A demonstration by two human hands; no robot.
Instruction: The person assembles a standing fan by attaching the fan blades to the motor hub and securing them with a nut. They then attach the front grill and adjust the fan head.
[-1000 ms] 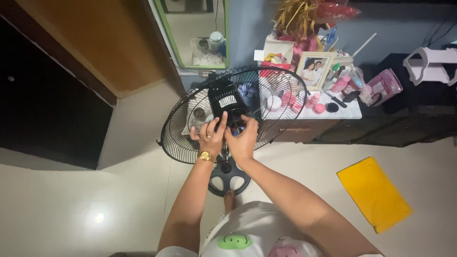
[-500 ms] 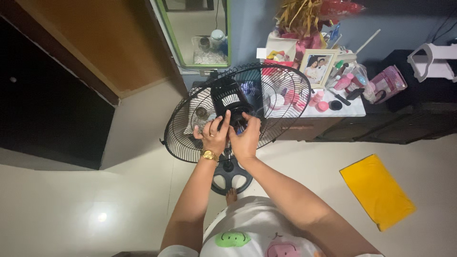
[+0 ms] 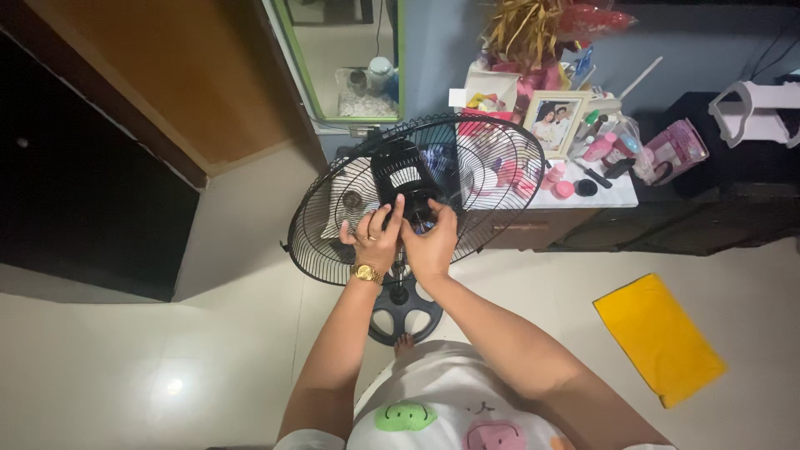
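Observation:
A black stand fan stands in front of me with only its rear wire guard [image 3: 492,179] on, tilted up toward me. The black motor housing [image 3: 398,173] sits behind the guard's middle. My left hand [image 3: 372,234], with a gold watch on the wrist, rests against the guard just left of the hub. My right hand [image 3: 431,240] curls around the small dark hub part [image 3: 419,211] at the guard's centre, fingers closed on it. The round black fan base [image 3: 403,308] sits on the floor below, by my bare toes.
Behind the fan a low white-topped cabinet [image 3: 612,196] carries a framed photo [image 3: 552,122], pink bottles and jars. A green-framed mirror [image 3: 346,58] leans on the wall. A yellow cloth [image 3: 658,337] lies on the floor at right. An open dark doorway is at left.
Both hands stay at the fan's hub with only small finger shifts. The view has drifted slightly.

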